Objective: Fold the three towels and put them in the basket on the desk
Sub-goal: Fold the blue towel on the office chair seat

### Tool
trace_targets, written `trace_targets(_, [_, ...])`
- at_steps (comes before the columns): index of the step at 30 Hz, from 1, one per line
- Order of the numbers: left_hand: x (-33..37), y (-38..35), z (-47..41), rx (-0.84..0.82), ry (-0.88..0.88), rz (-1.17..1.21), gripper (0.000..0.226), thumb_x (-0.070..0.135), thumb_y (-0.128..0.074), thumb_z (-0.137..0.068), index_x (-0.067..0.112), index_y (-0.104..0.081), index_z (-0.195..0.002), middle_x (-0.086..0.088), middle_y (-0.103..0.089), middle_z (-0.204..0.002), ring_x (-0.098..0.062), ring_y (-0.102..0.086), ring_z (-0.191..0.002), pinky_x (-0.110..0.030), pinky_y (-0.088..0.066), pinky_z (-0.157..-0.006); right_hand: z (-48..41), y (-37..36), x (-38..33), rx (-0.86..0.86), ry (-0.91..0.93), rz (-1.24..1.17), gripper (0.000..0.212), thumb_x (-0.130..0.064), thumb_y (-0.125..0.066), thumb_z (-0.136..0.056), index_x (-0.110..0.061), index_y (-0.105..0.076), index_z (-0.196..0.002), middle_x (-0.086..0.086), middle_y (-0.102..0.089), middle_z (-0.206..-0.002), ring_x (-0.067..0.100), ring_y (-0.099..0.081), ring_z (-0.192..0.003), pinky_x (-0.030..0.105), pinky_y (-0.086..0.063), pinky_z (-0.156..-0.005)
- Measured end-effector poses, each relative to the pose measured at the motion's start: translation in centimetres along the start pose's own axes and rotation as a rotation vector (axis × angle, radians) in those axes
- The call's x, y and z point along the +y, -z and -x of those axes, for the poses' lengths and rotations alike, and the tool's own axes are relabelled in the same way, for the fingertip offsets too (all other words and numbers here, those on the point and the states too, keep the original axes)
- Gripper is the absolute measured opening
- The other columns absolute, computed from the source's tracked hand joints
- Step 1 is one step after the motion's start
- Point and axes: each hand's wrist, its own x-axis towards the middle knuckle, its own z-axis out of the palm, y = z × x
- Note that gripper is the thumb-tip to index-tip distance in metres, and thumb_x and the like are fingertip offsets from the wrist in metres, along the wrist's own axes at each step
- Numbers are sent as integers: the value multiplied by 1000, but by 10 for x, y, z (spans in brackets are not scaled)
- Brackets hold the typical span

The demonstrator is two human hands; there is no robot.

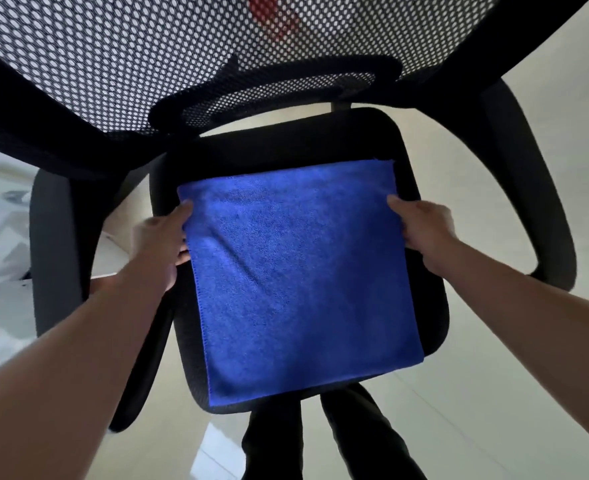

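1. Nearest me, the blue towel (296, 271) lies flat on the chair seat (421, 150), its near edge hanging over the seat's front edge.
2. My left hand (163, 244) pinches the towel's left edge, fingers closed on the cloth.
3. My right hand (424, 226) grips the right edge likewise.
4. Beyond stands the mesh backrest (113, 64).

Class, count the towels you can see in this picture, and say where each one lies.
1. A blue towel lies spread on the chair seat, both hands at its side edges. The other towels are out of view.
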Motion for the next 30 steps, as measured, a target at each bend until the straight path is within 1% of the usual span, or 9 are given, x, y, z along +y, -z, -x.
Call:
trace_targets(2, [-20, 4, 19, 11, 41, -15, 36, 39, -72, -82, 11, -60, -102, -7, -66, -87, -19, -62, -68, -28, -48, -56, 19, 6, 21, -9, -19, 27, 42, -45, -77, -77, -4, -68, -81, 9, -63, -77, 23, -57, -67, 40, -54, -68])
trace_targets(6, [-60, 10, 51, 40, 52, -105, 26, 14, -81, -73, 12, -56, -77, -14, -59, -80, -23, -56, -70, -35, -48, -65, 42, 15, 47, 52, 42, 26, 17, -28, -70, -88, -16, -71, -76, 0, -68, -75, 15, -62, -66, 26, -51, -62])
trace_targets(9, [-82, 17, 62, 91, 48, -149, 21, 2, -79, -70, 9, -59, -75, -15, -61, -81, -25, -57, -73, -42, -52, -74, 49, 20, 57, 92, 141, 55, 16, -28, -67, -91, -15, -70, -83, -2, -68, -80, 17, -65, -76, 31, -53, -71])
trace_targets(14, [-101, 23, 68, 66, 41, -83, 22, 12, -78, -76, 7, -58, -82, -13, -57, -80, -24, -51, -70, -35, -47, -65, 47, 28, 73, -13, 73, 25, 26, -44, -69, -85, -18, -70, -87, 0, -68, -80, 22, -64, -76, 47, -58, -82])
trace_targets(18, [-123, 24, 93, 71, 22, -155, 27, 16, -82, -73, 8, -56, -74, -10, -55, -73, -22, -50, -69, -37, -44, -68, 64, 38, 98, -135, 6, 73, 30, -43, -77, -79, -16, -69, -89, 1, -68, -80, 22, -63, -74, 42, -55, -79])
trace_targets(22, [-150, 28, 125, 79, 39, -328, 27, 12, -82, -70, 2, -58, -76, -6, -49, -65, -21, -43, -59, -30, -36, -57, 84, 51, 125, -211, -46, 186, 25, -29, -83, -75, -8, -71, -84, 10, -73, -78, 27, -68, -74, 36, -53, -72])
trace_targets(26, [-179, 37, 142, 44, 62, -481, 26, 9, -81, -71, 3, -56, -66, -6, -44, -61, -21, -35, -54, -29, -28, -53, 96, 63, 141, -320, -92, 301, 24, -19, -81, -76, 1, -71, -81, 5, -62, -68, 17, -55, -64, 22, -43, -58])
trace_targets(28, [-186, 42, 146, 47, 52, -472, 19, 6, -79, -73, -1, -61, -72, -8, -50, -65, -21, -39, -57, -29, -29, -53, 98, 69, 144, -345, -114, 273, 19, -21, -78, -80, -3, -71, -80, 2, -61, -70, 15, -54, -66, 22, -41, -61])
trace_targets(30, [-188, 48, 146, 50, 16, -439, 13, 5, -76, -76, -2, -65, -80, -11, -58, -72, -22, -45, -63, -28, -33, -55, 99, 73, 146, -335, -131, 183, 16, -24, -73, -85, -9, -70, -84, 2, -63, -77, 17, -58, -75, 29, -43, -70])
